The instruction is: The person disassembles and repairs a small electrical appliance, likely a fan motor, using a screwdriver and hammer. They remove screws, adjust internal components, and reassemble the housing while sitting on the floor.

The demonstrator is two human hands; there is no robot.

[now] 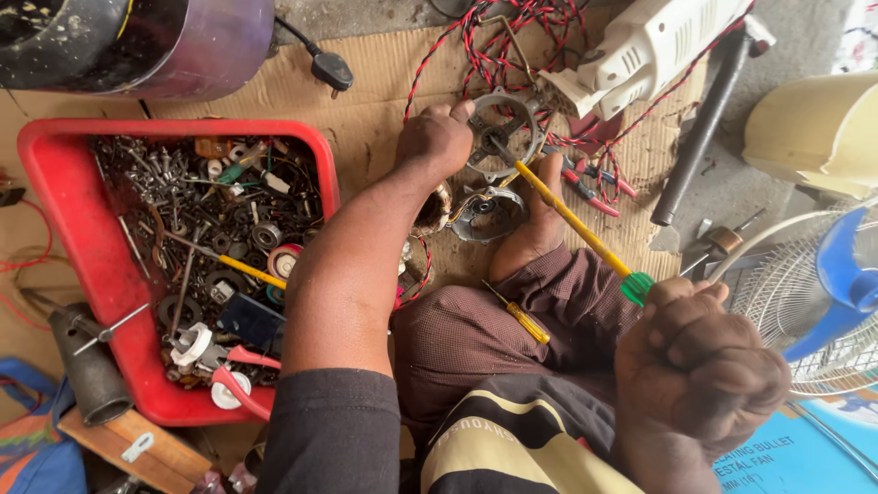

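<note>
Left hand closes its grip on the round metal motor housing, on the cardboard sheet beside the red tray. Right hand grips the yellow screwdriver, tip inside the housing.

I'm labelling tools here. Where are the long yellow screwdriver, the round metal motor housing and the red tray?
long yellow screwdriver (572,220), head view, mid-shaft.
round metal motor housing (529,112), head view, right rim.
red tray (69,233), head view, left wall.
</note>
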